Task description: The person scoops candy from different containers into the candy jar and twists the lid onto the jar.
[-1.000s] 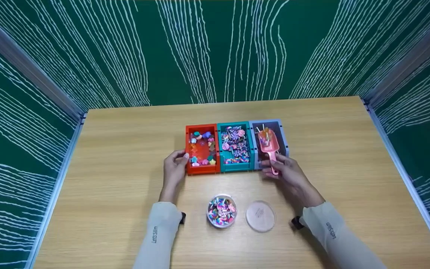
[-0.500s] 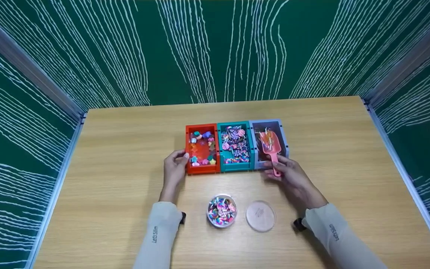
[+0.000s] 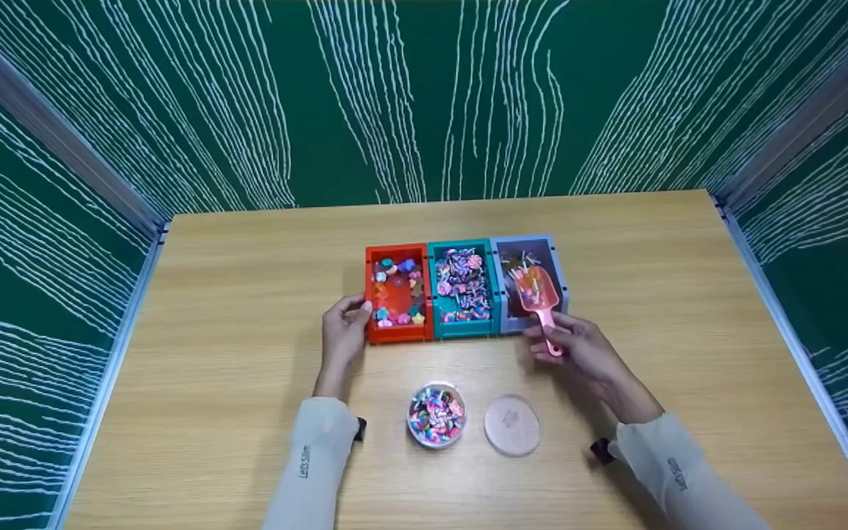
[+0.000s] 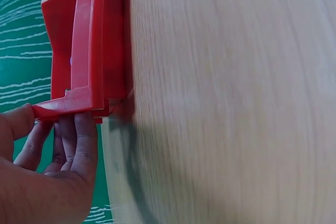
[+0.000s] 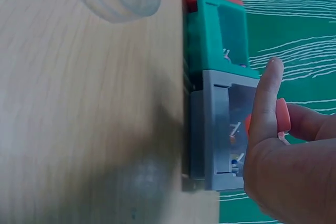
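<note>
In the head view my left hand (image 3: 343,331) grips the left wall of a red bin (image 3: 398,333). Its thumb lies on the rim and the other fingers reach under the edge in the left wrist view. My right hand (image 3: 589,350) holds a pink scoop (image 3: 546,321) by its handle, over the front of a grey bin (image 3: 559,261). Small pieces with white sticks lie in the scoop; more sit deeper in the grey bin. Between the two stands a teal bin (image 3: 463,333) full of small lollipop-like pieces (image 3: 461,287). Small colourful charms (image 3: 386,318) line the red bin.
A clear round tub (image 3: 415,436) heaped with swirl-coloured pieces stands in front of the joined bins. Beside it, to the right, lies a clear round lid (image 3: 512,427). The wooden table (image 3: 247,309) ends at green walls with wavy white lines.
My right hand and the scoop have moved back toward me and slightly right, uncovering pieces at the back of the grey bin. The left hand has stayed on the red bin.
</note>
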Demonstrator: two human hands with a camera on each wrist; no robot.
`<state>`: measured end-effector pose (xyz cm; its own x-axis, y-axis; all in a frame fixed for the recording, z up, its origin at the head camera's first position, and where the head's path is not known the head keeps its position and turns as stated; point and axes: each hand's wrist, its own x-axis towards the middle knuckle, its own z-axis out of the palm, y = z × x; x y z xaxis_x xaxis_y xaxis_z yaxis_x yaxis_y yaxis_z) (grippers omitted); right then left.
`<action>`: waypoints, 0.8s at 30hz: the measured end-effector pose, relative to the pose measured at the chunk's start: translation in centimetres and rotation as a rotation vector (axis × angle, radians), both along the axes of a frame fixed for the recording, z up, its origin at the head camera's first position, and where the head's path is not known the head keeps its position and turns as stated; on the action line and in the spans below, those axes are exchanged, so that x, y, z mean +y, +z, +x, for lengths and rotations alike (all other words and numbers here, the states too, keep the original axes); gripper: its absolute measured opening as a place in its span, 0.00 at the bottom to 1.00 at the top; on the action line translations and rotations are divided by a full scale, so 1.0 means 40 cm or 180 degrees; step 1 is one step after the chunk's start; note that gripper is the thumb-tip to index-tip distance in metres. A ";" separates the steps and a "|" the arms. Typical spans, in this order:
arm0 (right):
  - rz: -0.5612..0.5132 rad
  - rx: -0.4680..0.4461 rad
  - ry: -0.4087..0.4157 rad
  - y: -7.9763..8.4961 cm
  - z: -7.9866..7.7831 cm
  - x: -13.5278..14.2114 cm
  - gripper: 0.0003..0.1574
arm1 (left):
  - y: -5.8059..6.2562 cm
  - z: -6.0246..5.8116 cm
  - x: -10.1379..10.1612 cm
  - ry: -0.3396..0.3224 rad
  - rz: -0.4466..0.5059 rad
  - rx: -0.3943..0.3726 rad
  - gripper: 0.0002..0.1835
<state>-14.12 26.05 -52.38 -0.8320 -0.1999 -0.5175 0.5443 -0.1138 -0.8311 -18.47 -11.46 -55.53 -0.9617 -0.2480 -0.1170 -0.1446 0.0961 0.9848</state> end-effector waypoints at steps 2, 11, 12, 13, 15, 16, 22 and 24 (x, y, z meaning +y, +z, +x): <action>0.0008 0.0030 0.0041 0.009 0.007 0.002 0.34 | 0.001 0.001 0.000 0.0003 0.0023 -0.0029 0.14; -0.0104 0.0104 0.0160 0.041 0.041 0.004 0.35 | -0.001 -0.005 -0.010 -0.0086 0.0084 -0.0280 0.16; -0.0118 0.0097 0.0180 0.044 0.046 0.004 0.35 | -0.001 -0.005 -0.011 -0.0102 0.0096 -0.0284 0.16; -0.0134 0.0091 0.0201 0.048 0.051 0.003 0.35 | -0.002 -0.005 -0.013 -0.0119 0.0095 -0.0286 0.17; -0.0172 0.0088 0.0254 0.053 0.063 0.002 0.35 | -0.003 -0.003 -0.015 -0.0156 0.0064 -0.0263 0.18; -0.0195 0.0080 0.0278 0.056 0.068 0.001 0.36 | -0.004 -0.001 -0.017 -0.0173 0.0037 -0.0246 0.18; -0.0241 0.0140 0.0417 0.064 0.100 -0.005 0.37 | -0.006 0.025 -0.029 -0.0259 -0.0195 -0.0033 0.19; -0.0235 0.0172 0.0468 0.064 0.109 -0.008 0.37 | -0.006 0.036 -0.033 -0.0275 -0.0280 0.0132 0.19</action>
